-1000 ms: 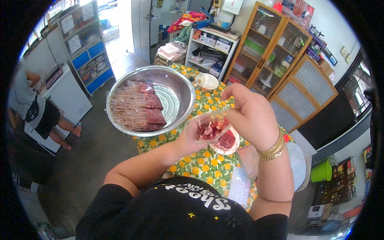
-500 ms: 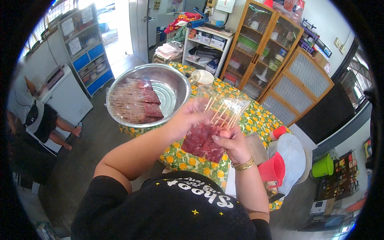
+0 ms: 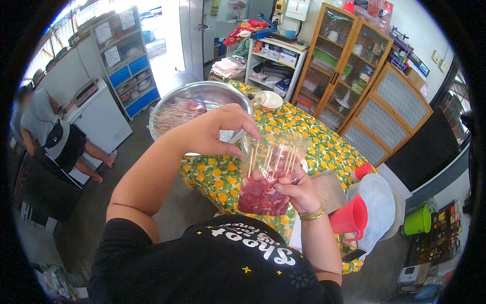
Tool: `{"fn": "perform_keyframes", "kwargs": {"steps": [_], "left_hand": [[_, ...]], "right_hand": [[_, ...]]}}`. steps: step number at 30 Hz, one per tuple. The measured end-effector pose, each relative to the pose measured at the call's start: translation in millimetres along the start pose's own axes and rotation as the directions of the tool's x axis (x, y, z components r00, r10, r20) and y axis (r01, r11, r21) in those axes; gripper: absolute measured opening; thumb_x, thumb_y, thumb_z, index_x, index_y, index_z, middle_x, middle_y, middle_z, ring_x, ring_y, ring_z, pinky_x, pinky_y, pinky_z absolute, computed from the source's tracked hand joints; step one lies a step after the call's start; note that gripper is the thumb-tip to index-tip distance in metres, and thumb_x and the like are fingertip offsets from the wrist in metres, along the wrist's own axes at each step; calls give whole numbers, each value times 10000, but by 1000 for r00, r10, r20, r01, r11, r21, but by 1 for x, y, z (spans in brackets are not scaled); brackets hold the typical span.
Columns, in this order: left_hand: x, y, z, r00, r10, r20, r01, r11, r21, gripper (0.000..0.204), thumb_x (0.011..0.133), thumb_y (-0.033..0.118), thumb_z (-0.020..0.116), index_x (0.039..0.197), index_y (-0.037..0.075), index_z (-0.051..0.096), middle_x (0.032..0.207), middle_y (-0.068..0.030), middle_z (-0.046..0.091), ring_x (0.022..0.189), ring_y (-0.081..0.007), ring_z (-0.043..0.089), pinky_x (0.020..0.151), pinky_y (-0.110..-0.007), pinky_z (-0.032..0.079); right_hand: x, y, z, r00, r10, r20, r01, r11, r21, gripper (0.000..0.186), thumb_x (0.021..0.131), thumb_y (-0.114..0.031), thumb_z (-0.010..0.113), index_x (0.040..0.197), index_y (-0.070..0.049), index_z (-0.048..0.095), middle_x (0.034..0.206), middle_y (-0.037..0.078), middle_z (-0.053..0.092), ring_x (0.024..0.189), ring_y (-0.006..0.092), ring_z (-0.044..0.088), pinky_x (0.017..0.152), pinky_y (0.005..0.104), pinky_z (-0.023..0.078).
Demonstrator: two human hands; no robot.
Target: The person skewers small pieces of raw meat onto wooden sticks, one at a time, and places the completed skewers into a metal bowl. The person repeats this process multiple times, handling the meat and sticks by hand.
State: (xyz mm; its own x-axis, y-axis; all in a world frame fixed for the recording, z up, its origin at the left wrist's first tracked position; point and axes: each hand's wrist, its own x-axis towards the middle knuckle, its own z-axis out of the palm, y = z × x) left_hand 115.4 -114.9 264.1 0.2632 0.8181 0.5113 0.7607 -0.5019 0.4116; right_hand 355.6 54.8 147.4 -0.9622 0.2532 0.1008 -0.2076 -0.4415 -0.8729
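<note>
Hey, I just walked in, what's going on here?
A person is handling a clear plastic bag of skewered raw meat. The right hand grips its right side, while the left hand, thumb and fingers apart, is at its upper left corner. The bare stick ends point away from the person. Beyond the left forearm, a metal basin holds more bagged skewers.

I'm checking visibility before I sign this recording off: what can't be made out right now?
All in the head view:
Part of the steel basin: hidden behind the left hand.
Most right hand fingers: hidden by the bag of skewered meat.
Lower ends of the sticks: buried in meat.
Smaller items in the glass-door cabinet: too small, behind glass.
</note>
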Motion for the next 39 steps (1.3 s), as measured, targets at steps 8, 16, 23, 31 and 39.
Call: {"fn": "perform_keyframes", "kwargs": {"steps": [8, 16, 23, 31, 39], "left_hand": [[17, 22, -9, 928, -7, 373, -72, 977, 200, 233, 828, 208, 715, 1025, 94, 666, 938, -53, 649, 944, -280, 588, 832, -424, 452], [26, 60, 3, 884, 305, 355, -367, 922, 121, 177, 857, 213, 609, 1017, 205, 685, 965, 6, 633, 893, -219, 584, 791, -388, 465], [17, 90, 23, 885, 311, 347, -412, 870, 271, 201, 790, 200, 592, 989, 200, 624, 972, 3, 554, 946, -207, 545, 757, -335, 481], [1, 95, 10, 905, 282, 319, -385, 861, 331, 255, 787, 219, 578, 1030, 146, 595, 970, -15, 555, 935, -216, 535, 769, -369, 470], [-27, 105, -17, 994, 36, 99, -76, 895, 440, 468, 815, 287, 690, 1218, 102, 539, 1148, -127, 588, 1061, -309, 560, 913, -424, 454]], "right_hand": [[-6, -7, -12, 971, 148, 188, -140, 989, -55, 625, 779, 85, 715, 1348, -21, 479, 1121, 78, 672, 998, 170, 662, 897, 308, 527], [-17, -11, -15, 970, 39, 240, -32, 999, -36, 607, 735, -32, 813, 1278, -23, 543, 1135, 62, 678, 1025, 164, 646, 942, 354, 500], [-22, -6, -22, 961, 122, 248, -46, 955, -293, 607, 672, -67, 871, 1193, -17, 563, 1132, 97, 658, 1052, 198, 640, 912, 352, 528], [-43, -3, -16, 968, 111, 227, -36, 950, -310, 390, 767, 23, 778, 1121, -3, 615, 1182, 124, 670, 1091, 208, 636, 961, 366, 509], [-49, 9, -22, 984, -20, 178, 75, 948, -309, 398, 823, 12, 740, 1202, 18, 615, 1178, 98, 682, 1045, 157, 651, 930, 326, 517]]}}
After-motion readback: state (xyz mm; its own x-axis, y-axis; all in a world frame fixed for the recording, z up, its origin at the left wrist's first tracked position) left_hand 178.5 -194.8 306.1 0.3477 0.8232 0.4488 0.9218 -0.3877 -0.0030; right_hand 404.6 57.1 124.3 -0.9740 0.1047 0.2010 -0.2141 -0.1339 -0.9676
